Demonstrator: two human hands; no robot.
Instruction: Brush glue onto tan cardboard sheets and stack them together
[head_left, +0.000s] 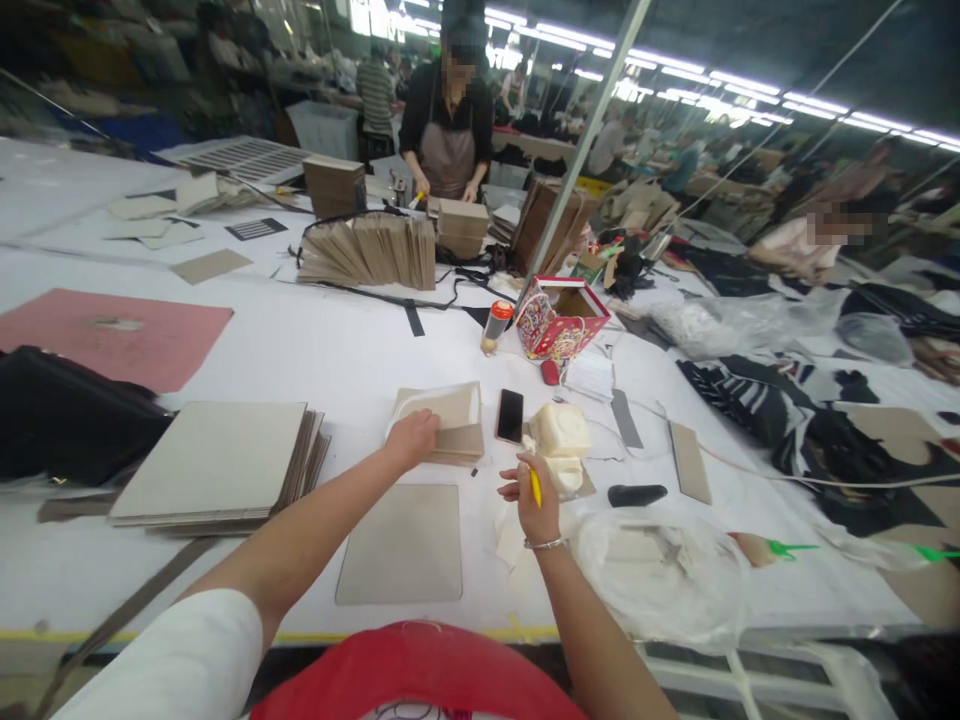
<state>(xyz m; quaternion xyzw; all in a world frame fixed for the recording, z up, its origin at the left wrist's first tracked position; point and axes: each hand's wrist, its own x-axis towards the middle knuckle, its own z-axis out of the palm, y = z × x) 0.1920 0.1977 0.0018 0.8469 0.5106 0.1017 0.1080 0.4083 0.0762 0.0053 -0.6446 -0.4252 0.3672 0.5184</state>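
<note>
In the head view, the left hand (pixel 412 440) touches a stack (pixel 459 442) at the frame's centre; whether its grip pinches anything, I cannot tell. Right of centre, the right hand (pixel 537 500) has its grip closed around a yellow tool (pixel 535 486), near a cream block (pixel 564 430). A board (pixel 401 548) lies at lower centre on the bench (pixel 337 345).

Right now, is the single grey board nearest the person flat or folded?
Flat. The grey board lies spread on the white table, its whole face showing, with no fold visible.
</note>
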